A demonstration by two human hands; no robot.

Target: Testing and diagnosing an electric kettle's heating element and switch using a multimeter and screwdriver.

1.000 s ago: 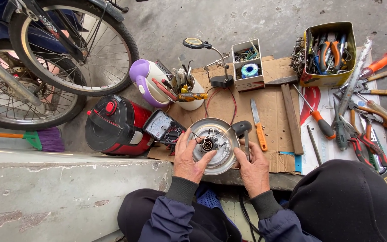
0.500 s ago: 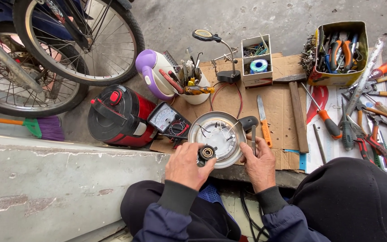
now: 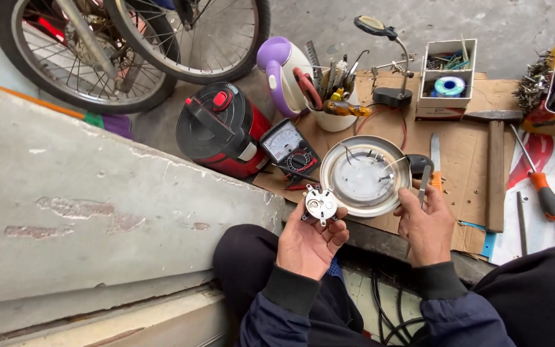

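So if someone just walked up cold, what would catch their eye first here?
Probably the left hand, low in the middle, holding up a small round white part with metal tabs. Just beyond it a shiny metal dish with loose wires lies on the cardboard, with the right hand at its edge gripping a slim metal tool. A red and black pot stands to the left.

We are looking at a street-side repair workshop: a hammer [image 3: 495, 164], screwdrivers [image 3: 538, 177] and a multimeter [image 3: 288, 149] are lying on cardboard [image 3: 464, 144] over bare concrete, with bicycle wheels [image 3: 162, 38] standing just behind.
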